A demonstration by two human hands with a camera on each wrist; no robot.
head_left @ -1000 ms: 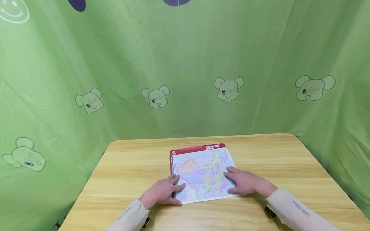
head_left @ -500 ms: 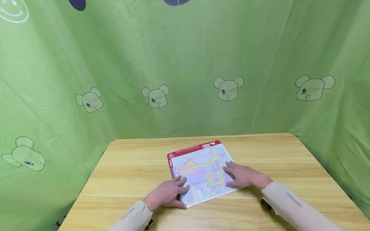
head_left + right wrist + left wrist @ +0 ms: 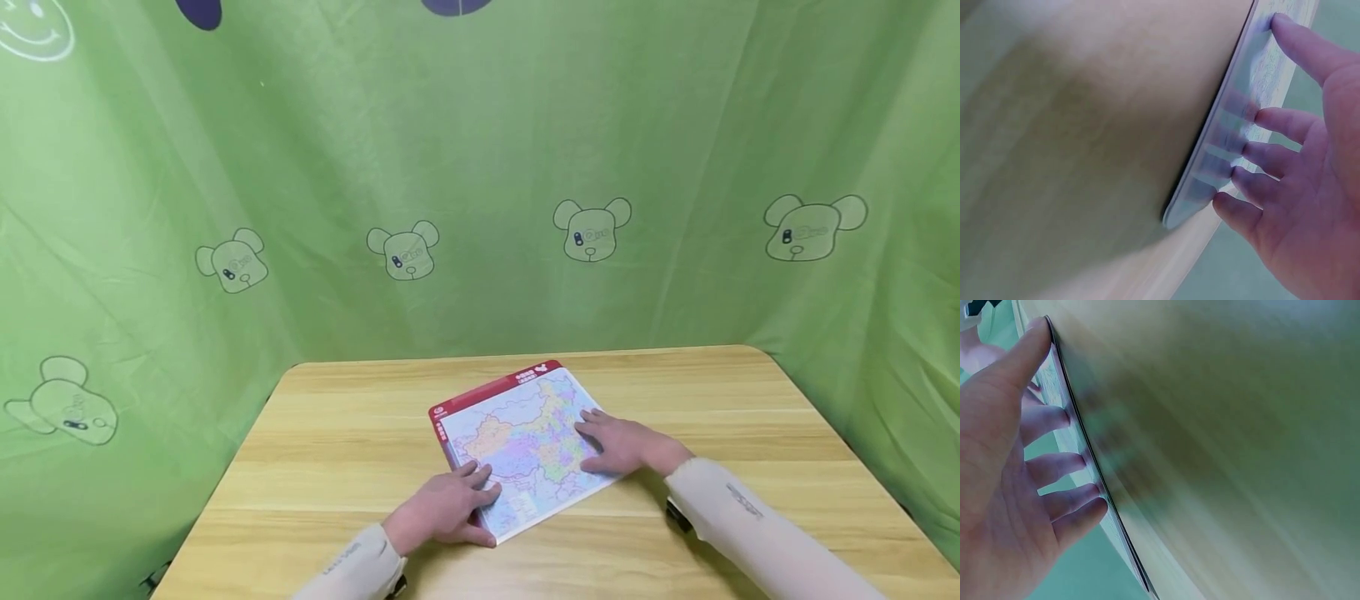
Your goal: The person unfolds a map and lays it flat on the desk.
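map board lies flat under both hands, left hand and right hand spread.

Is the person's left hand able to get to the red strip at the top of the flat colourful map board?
Probably yes. The left hand rests on the near left corner of the flat colourful map board, and nothing lies between it and the red strip along the far edge, only bare board and wooden table.

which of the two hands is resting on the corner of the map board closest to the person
The left hand: it rests flat on the near corner of the red-edged, flat map board, while the right hand lies farther up on its right side.
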